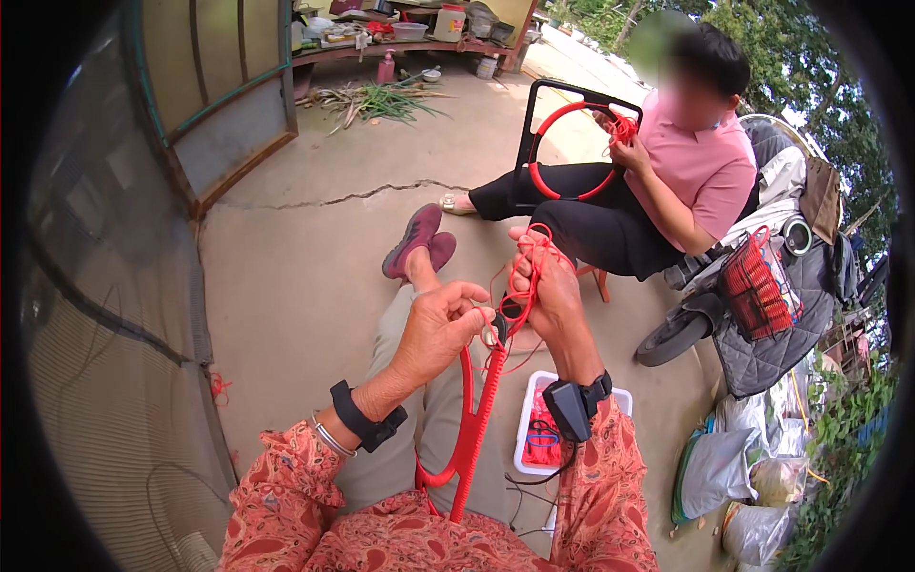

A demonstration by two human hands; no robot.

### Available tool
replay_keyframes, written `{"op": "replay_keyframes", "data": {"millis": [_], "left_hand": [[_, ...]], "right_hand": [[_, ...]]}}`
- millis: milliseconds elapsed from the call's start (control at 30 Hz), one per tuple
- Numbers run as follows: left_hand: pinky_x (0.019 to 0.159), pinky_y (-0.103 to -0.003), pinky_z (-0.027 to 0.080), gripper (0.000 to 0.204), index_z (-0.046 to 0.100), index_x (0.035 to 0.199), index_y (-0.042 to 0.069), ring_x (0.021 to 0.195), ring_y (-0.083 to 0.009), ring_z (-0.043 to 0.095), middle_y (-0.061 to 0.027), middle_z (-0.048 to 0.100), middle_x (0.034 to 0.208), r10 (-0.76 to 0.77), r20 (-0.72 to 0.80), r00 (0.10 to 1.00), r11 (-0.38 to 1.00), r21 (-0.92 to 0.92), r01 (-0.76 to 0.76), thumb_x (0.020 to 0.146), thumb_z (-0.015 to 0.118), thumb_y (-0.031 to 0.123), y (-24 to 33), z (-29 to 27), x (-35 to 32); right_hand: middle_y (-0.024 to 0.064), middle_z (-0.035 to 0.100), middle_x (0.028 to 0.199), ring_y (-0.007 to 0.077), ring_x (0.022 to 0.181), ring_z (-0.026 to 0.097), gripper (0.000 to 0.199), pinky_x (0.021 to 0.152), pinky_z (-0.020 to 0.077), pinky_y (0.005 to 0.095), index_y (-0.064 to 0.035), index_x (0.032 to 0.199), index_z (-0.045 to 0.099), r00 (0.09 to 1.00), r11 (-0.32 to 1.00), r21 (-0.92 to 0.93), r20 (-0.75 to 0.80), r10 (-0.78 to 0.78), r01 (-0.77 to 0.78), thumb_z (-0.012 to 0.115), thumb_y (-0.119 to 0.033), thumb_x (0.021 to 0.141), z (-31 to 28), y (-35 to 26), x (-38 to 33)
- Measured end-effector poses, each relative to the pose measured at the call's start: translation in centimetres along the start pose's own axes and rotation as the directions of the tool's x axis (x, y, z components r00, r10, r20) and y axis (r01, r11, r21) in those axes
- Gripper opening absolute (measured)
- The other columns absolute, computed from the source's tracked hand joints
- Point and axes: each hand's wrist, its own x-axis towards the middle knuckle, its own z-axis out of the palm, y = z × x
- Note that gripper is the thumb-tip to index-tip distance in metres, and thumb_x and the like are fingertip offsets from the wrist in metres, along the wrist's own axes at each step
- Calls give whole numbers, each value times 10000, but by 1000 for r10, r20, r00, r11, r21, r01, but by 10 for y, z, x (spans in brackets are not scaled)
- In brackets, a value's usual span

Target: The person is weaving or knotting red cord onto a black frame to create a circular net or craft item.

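Observation:
My right hand (550,288) is closed around a loose bundle of red cord (539,250), with loops hanging from it. My left hand (440,329) is closed in a pinch at the cord, thumb and forefinger beside the tip of a red cord-wrapped frame (484,405). That frame stands upright between my legs, a red curved piece joined to its side. At its upper end some dark, unwrapped surface shows. The exact point where my left fingers meet the cord is partly hidden.
A person (691,172) in a pink shirt sits opposite, handling red cord on a black frame with a red ring (541,124). Beside my leg stands a white basket (522,448) of red cord and scissors. A vehicle with a wire basket (760,286) and sacks (720,467) line the right.

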Motion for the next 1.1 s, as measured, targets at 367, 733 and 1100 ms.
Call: {"op": "replay_keyframes", "data": {"millis": [367,733,1100], "left_hand": [[555,-212,446,41,651,811,-6,585,-59,542,-3,591,664,100,109,989,955,270,-127,786,643,26,17,-19,35],[521,-202,465,97,652,866,-24,617,-50,585,-21,630,696,17,314,949,981,179,-77,779,633,15,43,26,59],[601,-218,489,128,630,951,-16,657,-92,598,-41,632,790,-61,-6,998,995,81,61,840,591,34,9,3,-6]], "right_hand": [[-57,312,542,54,416,307,233,374,251,210,-3,1088,530,987,993,-46,113,111,-106,514,-197,960,-41,2,-9],[-65,395,554,24,428,301,172,394,191,208,-51,888,594,980,933,-352,146,135,-76,647,-215,889,-25,-8,-64],[-58,309,486,48,383,290,208,380,221,214,-20,850,560,994,996,-34,83,-74,77,569,-208,937,-51,-13,-76]]}}
